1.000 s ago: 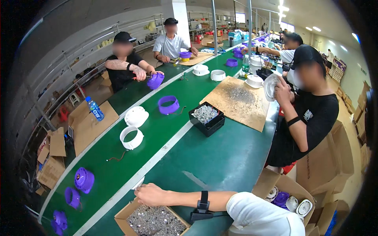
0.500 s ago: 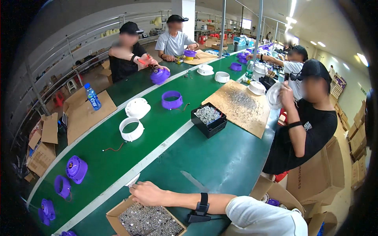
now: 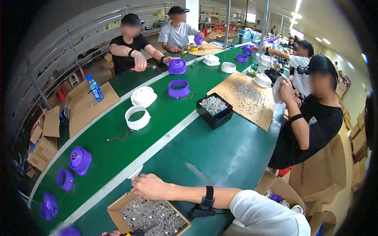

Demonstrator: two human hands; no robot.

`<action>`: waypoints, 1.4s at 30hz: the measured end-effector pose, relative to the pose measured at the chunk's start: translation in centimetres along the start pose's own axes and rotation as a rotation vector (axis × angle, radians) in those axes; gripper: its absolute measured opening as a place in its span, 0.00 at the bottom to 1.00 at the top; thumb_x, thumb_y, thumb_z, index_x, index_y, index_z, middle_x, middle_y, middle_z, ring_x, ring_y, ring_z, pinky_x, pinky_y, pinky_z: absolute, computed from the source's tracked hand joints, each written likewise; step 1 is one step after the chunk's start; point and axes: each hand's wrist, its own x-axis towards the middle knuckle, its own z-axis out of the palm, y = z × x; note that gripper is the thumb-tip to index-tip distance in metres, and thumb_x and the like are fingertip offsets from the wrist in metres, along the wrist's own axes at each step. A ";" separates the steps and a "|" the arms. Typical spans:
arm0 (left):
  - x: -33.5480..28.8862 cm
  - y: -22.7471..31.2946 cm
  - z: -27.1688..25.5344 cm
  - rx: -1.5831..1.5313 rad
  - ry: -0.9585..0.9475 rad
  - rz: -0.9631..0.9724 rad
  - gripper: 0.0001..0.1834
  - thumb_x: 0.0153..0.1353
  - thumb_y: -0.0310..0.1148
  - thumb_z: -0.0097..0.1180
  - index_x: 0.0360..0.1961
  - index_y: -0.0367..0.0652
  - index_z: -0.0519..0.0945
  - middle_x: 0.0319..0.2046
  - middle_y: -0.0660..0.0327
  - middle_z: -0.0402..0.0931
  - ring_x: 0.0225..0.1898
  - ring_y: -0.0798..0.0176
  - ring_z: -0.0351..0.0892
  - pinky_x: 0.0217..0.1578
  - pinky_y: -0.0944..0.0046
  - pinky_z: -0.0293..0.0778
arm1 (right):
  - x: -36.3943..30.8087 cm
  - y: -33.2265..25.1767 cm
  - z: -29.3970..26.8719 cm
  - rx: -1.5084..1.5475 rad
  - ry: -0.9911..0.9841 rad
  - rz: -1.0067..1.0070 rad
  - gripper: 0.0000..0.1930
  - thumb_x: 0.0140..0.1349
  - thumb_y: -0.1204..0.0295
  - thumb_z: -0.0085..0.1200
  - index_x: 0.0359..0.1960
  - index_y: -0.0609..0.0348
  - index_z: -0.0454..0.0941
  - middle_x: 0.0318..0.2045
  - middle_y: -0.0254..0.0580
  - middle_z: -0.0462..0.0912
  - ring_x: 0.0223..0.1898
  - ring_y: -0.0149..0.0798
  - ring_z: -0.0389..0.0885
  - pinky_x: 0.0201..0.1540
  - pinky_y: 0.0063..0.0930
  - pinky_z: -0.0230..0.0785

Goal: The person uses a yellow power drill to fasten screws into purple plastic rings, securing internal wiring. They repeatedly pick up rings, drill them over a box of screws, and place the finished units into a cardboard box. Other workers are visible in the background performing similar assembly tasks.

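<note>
My right hand (image 3: 151,187) is closed at the far corner of an open cardboard box (image 3: 114,214). A small white piece (image 3: 136,172) shows at its fingertips; what the fingers hold is mostly hidden. Small metal screws (image 3: 149,216) fill the box. At the bottom edge, partly cut off, my left hand (image 3: 113,233) is closed around a screwdriver (image 3: 136,233) with a yellow and black handle. Its thin shaft points right, over the screws. A blurred purple part (image 3: 67,231) lies left of this hand.
A green conveyor belt (image 3: 118,151) carries purple housings (image 3: 80,160) and white rings (image 3: 138,117). A black bin (image 3: 214,118) of metal pieces stands ahead. To the right, a co-worker (image 3: 311,118) handles a round pale part. Two people work across the belt.
My left hand with the screwdriver has come into view at the bottom edge. Across the belt, a person has lowered a purple housing onto it. My view has shifted slightly.
</note>
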 end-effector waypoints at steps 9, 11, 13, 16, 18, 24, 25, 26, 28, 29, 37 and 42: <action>0.3 -0.3 -0.7 0.023 -0.003 -0.026 0.28 0.62 0.60 0.39 0.30 0.41 0.69 0.24 0.61 0.68 0.29 0.60 0.69 0.32 0.64 0.68 | 0.3 -0.1 -0.4 0.010 -0.026 0.005 0.14 0.53 0.66 0.56 0.34 0.67 0.73 0.35 0.49 0.77 0.38 0.49 0.78 0.39 0.41 0.71; 0.2 -0.5 -0.7 0.027 -0.026 -0.027 0.28 0.61 0.59 0.40 0.30 0.41 0.69 0.24 0.61 0.68 0.29 0.61 0.69 0.32 0.64 0.68 | 0.4 0.1 0.1 0.011 -0.018 0.007 0.14 0.53 0.67 0.57 0.34 0.67 0.73 0.35 0.50 0.77 0.39 0.50 0.78 0.40 0.41 0.71; -0.2 0.1 -0.1 0.016 -0.030 -0.041 0.27 0.61 0.59 0.42 0.29 0.41 0.69 0.24 0.61 0.68 0.30 0.61 0.68 0.33 0.64 0.68 | 0.4 0.1 0.1 0.010 -0.017 0.008 0.14 0.53 0.67 0.57 0.34 0.67 0.73 0.35 0.50 0.77 0.39 0.50 0.78 0.40 0.41 0.71; -0.3 0.3 0.5 0.021 -0.019 -0.027 0.27 0.60 0.58 0.43 0.29 0.41 0.69 0.24 0.61 0.68 0.30 0.61 0.68 0.34 0.64 0.67 | 0.3 0.1 -0.2 0.013 -0.020 0.011 0.15 0.53 0.67 0.56 0.35 0.67 0.74 0.36 0.51 0.77 0.39 0.51 0.78 0.41 0.41 0.71; -0.6 0.4 0.9 0.029 -0.017 -0.032 0.26 0.60 0.58 0.45 0.32 0.41 0.69 0.24 0.61 0.68 0.30 0.62 0.68 0.33 0.65 0.67 | 0.0 0.5 -0.3 0.022 -0.017 0.014 0.15 0.53 0.67 0.56 0.35 0.67 0.74 0.37 0.51 0.77 0.39 0.51 0.78 0.41 0.41 0.70; -0.1 -0.4 -0.1 -0.087 0.031 -0.046 0.24 0.62 0.56 0.45 0.39 0.42 0.68 0.21 0.62 0.65 0.24 0.65 0.65 0.27 0.66 0.67 | 0.3 0.3 0.6 -0.018 0.109 -0.047 0.11 0.49 0.67 0.55 0.26 0.65 0.76 0.30 0.53 0.80 0.35 0.50 0.80 0.37 0.42 0.73; 0.2 -1.1 0.0 -0.128 0.086 -0.051 0.23 0.63 0.55 0.43 0.41 0.43 0.67 0.19 0.65 0.63 0.21 0.69 0.62 0.26 0.69 0.64 | 0.4 0.2 0.4 -0.038 0.084 -0.036 0.11 0.50 0.67 0.54 0.25 0.64 0.76 0.29 0.53 0.80 0.34 0.50 0.80 0.36 0.42 0.74; 0.6 -1.3 -0.6 -0.154 0.165 -0.035 0.22 0.65 0.54 0.42 0.43 0.44 0.67 0.16 0.68 0.60 0.19 0.73 0.59 0.24 0.72 0.61 | 0.8 -0.2 0.0 -0.033 0.049 -0.049 0.11 0.50 0.66 0.53 0.24 0.64 0.76 0.29 0.53 0.80 0.34 0.50 0.80 0.35 0.42 0.74; 1.0 -2.0 -1.8 -0.097 0.097 -0.062 0.24 0.63 0.56 0.43 0.42 0.45 0.67 0.17 0.67 0.63 0.20 0.71 0.62 0.27 0.70 0.63 | 0.7 -0.1 -0.3 -0.031 0.041 -0.023 0.12 0.50 0.65 0.52 0.24 0.63 0.76 0.28 0.52 0.79 0.34 0.50 0.80 0.36 0.41 0.74; 0.9 -1.6 -1.7 -0.065 0.076 -0.043 0.25 0.62 0.57 0.43 0.41 0.43 0.66 0.17 0.64 0.65 0.21 0.69 0.65 0.28 0.68 0.66 | 0.8 -0.7 -1.3 -0.010 -0.037 -0.001 0.12 0.53 0.65 0.54 0.28 0.63 0.74 0.30 0.51 0.78 0.35 0.52 0.79 0.37 0.43 0.73; 0.2 -0.6 -0.6 -0.141 -0.021 -0.014 0.23 0.65 0.51 0.43 0.41 0.38 0.63 0.16 0.59 0.67 0.21 0.60 0.70 0.28 0.58 0.71 | 1.8 -0.7 -4.1 -0.005 -0.157 -0.172 0.24 0.63 0.56 0.46 0.48 0.68 0.70 0.45 0.61 0.74 0.46 0.58 0.74 0.49 0.45 0.67; -0.2 -0.5 -0.5 -0.192 -0.039 -0.060 0.23 0.64 0.50 0.45 0.41 0.38 0.63 0.17 0.56 0.69 0.22 0.58 0.73 0.30 0.56 0.73 | 8.3 -3.0 -8.8 -0.291 -0.297 -0.203 0.19 0.63 0.60 0.46 0.45 0.66 0.72 0.37 0.57 0.77 0.40 0.56 0.76 0.44 0.45 0.69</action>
